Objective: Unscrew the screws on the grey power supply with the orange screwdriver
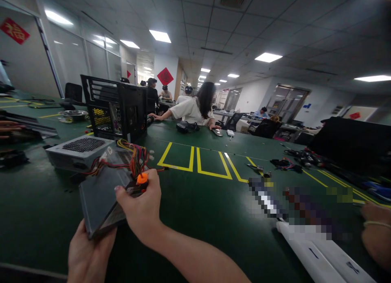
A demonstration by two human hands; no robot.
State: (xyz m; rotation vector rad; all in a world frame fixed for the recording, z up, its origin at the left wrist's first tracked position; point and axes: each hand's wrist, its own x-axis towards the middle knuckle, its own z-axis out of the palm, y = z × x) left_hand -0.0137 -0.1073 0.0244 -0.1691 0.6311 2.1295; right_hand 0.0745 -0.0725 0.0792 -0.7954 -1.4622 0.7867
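Observation:
My left hand (91, 250) supports a grey metal power supply unit (104, 193) from underneath, tilted above the green table. My right hand (142, 209) grips its right side, the thumb pressed on the casing and the other fingers partly hidden behind. Between thumb and forefinger shows an orange-and-black piece (142, 178), whose kind I cannot make out. A bundle of red, yellow and black wires (134, 154) rises behind the unit. Just beyond it, a second power supply unit (81, 146) with a black grille rests on the table.
A black computer case (131, 107) stands behind the units, near a metal bowl (73, 115). Yellow tape outlines (214, 175) mark the green table (189, 205). Cables (287, 164) lie right. Across the table a person (191, 111) reaches toward the case; other people's hands show at both edges.

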